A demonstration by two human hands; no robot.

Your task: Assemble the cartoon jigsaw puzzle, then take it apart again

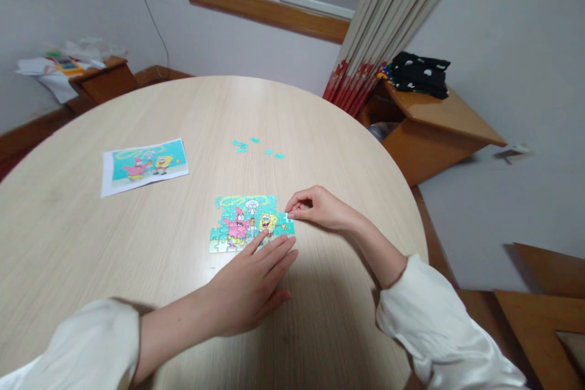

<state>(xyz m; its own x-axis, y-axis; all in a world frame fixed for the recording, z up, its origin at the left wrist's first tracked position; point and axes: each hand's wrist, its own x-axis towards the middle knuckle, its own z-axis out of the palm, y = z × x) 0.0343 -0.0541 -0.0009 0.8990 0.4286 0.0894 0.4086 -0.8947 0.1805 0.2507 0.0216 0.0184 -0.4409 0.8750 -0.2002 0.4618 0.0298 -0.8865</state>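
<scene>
A small cartoon jigsaw puzzle (242,219), mostly assembled, lies on the round pale wooden table (320,134). My left hand (249,286) rests flat with its fingers stretched out, the index fingertip pressing on the puzzle's lower right part. My right hand (315,206) is pinched at the puzzle's right edge, thumb and fingers closed on a small puzzle piece (289,216) that touches the edge. Several loose turquoise pieces (258,147) lie farther back on the table, apart from both hands.
A printed reference picture (144,166) of the same cartoon lies at the left. Beyond the table stand a tilted wooden stand with dark cloth (420,73), a striped curtain (384,18), a window and a cluttered side table (77,70).
</scene>
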